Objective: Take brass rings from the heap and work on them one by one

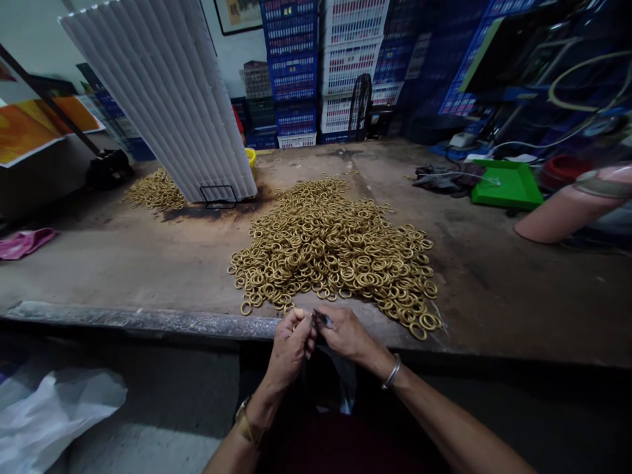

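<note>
My left hand [289, 349] and my right hand [349, 332] meet at the table's front edge, both with fingers closed. A small dark tool [322, 318], its kind unclear, sticks out from the right hand's fingertips towards the left. The left fingers pinch what looks like a brass-coloured ring, mostly hidden by the fingers. Just beyond both hands spreads a large heap of brass-coloured rings [326, 243], with a few loose ones close to the knuckles. Below the hands hangs a piece of clear plastic [345, 378].
A tall white corrugated panel [162, 92] leans at the back left, beside a smaller ring pile [155, 191]. To the right are a green tray [508, 184], dark gloves [447, 179] and a pink bottle [567, 207]. A pink cloth [24, 243] lies far left. Stacked crates [296, 72] stand behind.
</note>
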### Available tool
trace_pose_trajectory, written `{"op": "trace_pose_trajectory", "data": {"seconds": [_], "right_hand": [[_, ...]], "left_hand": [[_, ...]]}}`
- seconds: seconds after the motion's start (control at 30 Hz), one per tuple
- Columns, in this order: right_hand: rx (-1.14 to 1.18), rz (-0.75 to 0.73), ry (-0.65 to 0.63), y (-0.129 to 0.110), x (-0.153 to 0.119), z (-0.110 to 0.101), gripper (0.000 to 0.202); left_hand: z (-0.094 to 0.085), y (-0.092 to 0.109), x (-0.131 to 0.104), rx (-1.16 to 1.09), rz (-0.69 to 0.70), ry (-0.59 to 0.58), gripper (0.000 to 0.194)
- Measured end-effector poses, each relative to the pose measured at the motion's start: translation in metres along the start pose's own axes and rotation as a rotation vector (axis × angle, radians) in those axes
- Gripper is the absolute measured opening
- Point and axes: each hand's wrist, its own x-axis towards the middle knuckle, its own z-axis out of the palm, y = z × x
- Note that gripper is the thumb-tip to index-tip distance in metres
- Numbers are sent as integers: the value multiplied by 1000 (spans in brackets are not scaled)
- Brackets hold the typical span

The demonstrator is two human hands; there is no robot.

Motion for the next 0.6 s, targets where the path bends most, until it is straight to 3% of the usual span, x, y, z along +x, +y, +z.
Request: {"op": "trace_pose_trajectory", "data": {"seconds": [0.23,0.43,0.6], "right_hand": [[-259,9,-135,-4,-1,-1,16],[-390,90,-80,-4,19,0,19],[-404,53,-6,-19,45,13,19]], "left_hand": [[-3,-3,-4,61,24,42,25],[-4,-6,-18,-227,-82,-106,24],[-11,-10,-16,-400,-76,-82,24]]}}
